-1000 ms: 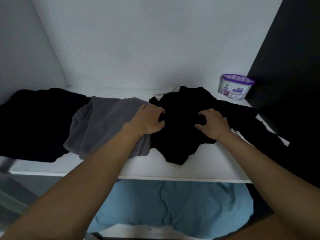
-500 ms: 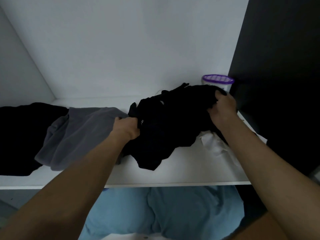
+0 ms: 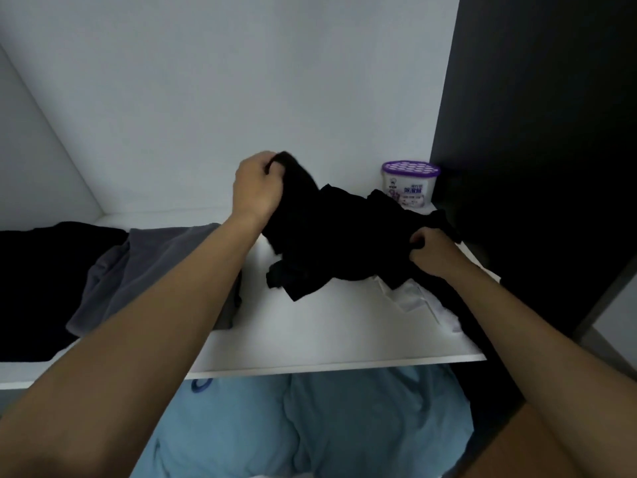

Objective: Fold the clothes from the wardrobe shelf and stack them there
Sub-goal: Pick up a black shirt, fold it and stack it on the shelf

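1. Head view: the left hand [image 3: 256, 188] is holding one end of the black garment [image 3: 337, 236] up above the shelf [image 3: 310, 334], its fingers curling round a bunched fold.
2. The right hand [image 3: 432, 251] is gripping the other end low down, near the shelf's right edge. Its fingers are curling into the cloth, and the fingertips are lying buried in it.
3. The garment is sagging between the hands, with its lower folds resting on the shelf's right half. Its shape is proving hard to read, black on black.
4. A white cloth [image 3: 413, 300] is peeking out from under the garment and the right forearm.
5. The left forearm is covering part of a grey garment [image 3: 155, 270]. The frame's left border is cutting off the black clothing [image 3: 41, 288] beyond it.
6. A purple-lidded tub [image 3: 410, 182] is standing in the shelf's back right corner, its base sitting behind the garment.
7. Half a second earlier the left hand was gripping low beside the grey garment; it is now holding much higher.
8. The right hand was up against the tub, hiding most of it, and is now sitting lower and nearer the front.
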